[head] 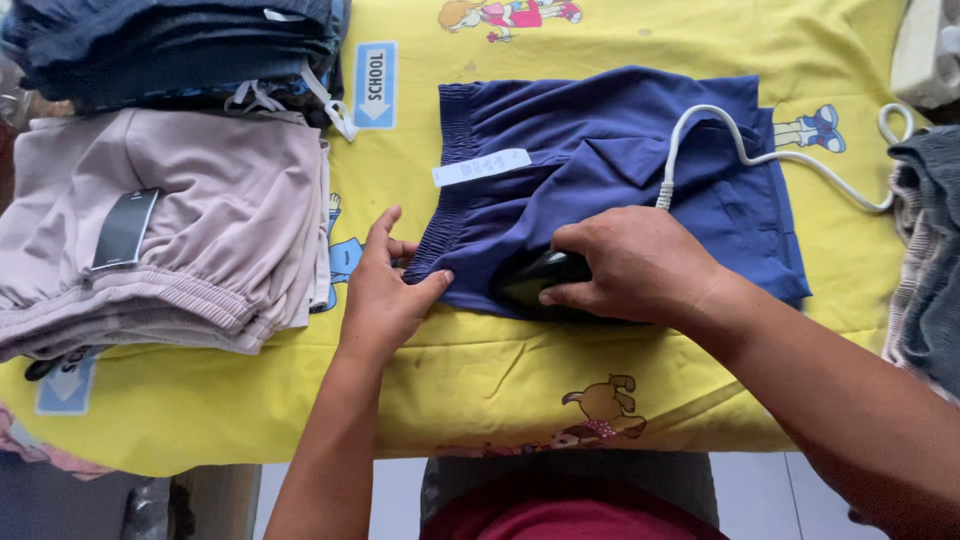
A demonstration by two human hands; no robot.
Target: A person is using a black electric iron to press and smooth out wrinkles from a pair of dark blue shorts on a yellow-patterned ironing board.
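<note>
A pair of blue shorts (pixel 620 170) is laid flat on the surface (pixel 480 390), which is covered by a yellow cloth printed with cartoon figures. The waistband of the shorts is turned toward the left, and a white label (pixel 482 166) is seen at that end.

The right hand (pixel 640 262) is placed on the lower edge of the shorts. Its grip is clamped on the dark handle of an iron (pixel 540 282), most of which is hidden under the hand. A white cord (pixel 745 150) is run from beside the hand across the shorts and off toward the right edge.

The left hand (pixel 385 290) is laid flat at the lower waistband corner. Its fingers are held apart and extended, with the thumb pressed on the fabric edge; nothing is enclosed.

A folded beige garment (pixel 170 230) is stacked at the left, with dark folded garments (pixel 180 50) behind it. A grey garment (pixel 930 250) is lying at the right edge.
</note>
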